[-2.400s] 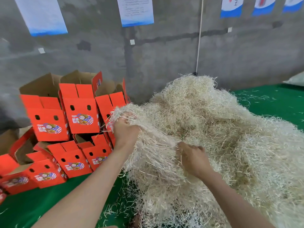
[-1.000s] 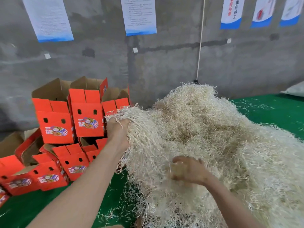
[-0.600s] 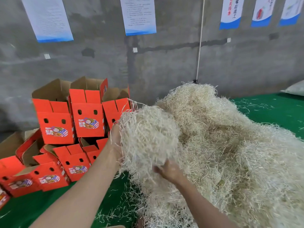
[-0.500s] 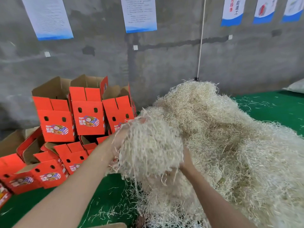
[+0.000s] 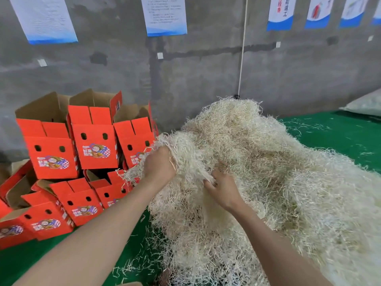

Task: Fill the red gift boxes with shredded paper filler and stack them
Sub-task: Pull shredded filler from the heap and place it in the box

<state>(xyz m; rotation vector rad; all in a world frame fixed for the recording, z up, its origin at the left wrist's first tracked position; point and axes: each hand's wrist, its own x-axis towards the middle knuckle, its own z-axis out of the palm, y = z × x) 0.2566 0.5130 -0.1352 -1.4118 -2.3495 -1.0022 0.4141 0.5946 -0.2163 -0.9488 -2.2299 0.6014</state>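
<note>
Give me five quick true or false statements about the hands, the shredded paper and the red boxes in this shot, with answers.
1. The left hand grips a bunch of shredded paper. True.
2. The right hand holds a red box. False: its fingers are curled into the shredded paper.
3. The red boxes are stacked to the left of the paper pile. True.
4. The pile lies on a blue surface. False: the green surface is under it.
5. The top row of boxes has its flaps closed. False: the flaps stand open.
</note>
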